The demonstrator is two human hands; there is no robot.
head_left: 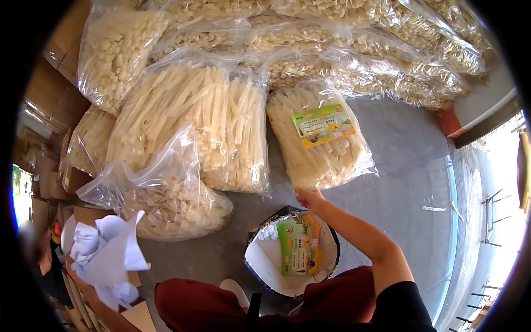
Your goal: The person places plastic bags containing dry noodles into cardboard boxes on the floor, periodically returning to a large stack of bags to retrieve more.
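Note:
My right hand (311,200) is at the lower edge of a clear plastic bag of pale dried strips (296,160), its fingers closed on the near corner. A green and yellow printed card (323,125) lies on that bag. Just below my hand stands an open carton (260,257) with a white inside, between my knees. Similar green and yellow cards (298,246) lie in it. My left hand does not show.
Larger bags of long pale strips (182,116) and short pieces (177,207) lie to the left. Several filled bags (354,72) are piled along the back. Crumpled white paper or cloth (108,249) is at the lower left. A doorway frame (489,122) stands at the right.

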